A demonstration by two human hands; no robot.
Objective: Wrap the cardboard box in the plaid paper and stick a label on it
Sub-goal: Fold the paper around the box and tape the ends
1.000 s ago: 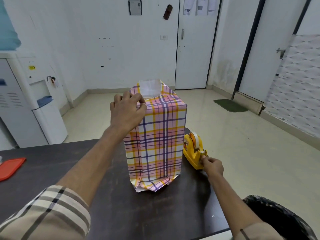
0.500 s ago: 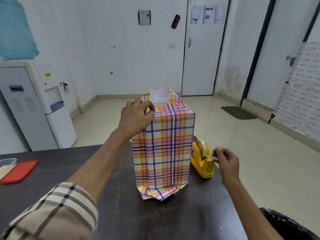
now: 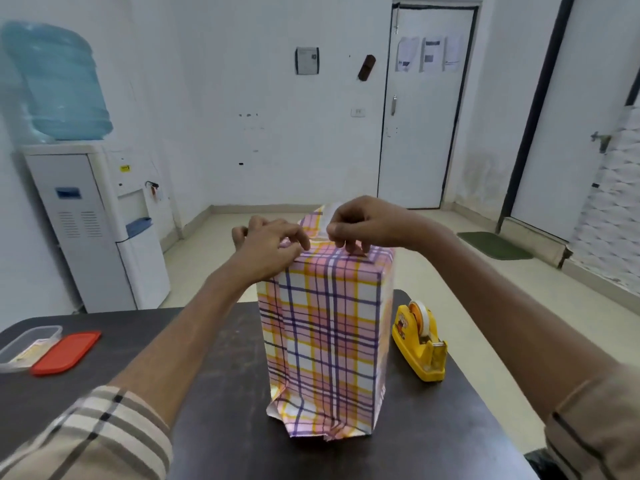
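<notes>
The box stands upright on the dark table, wrapped in pink, yellow and purple plaid paper. Its bottom flaps splay out on the tabletop. Both hands are at the top end. My left hand holds the folded paper down at the top left corner with curled fingers. My right hand pinches something small over the top fold, likely a strip of tape; the strip itself is hard to make out. A white flap of paper sticks up behind my right hand. The cardboard is fully hidden under the paper.
A yellow tape dispenser sits right of the box near the table's right edge. At the table's left stand a clear plastic container and its red lid. A water dispenser stands beyond the table at left.
My right hand left the tape dispenser and rose to the top of the box, next to my left hand. The left hand stayed on the top fold. The camera tilted up.
</notes>
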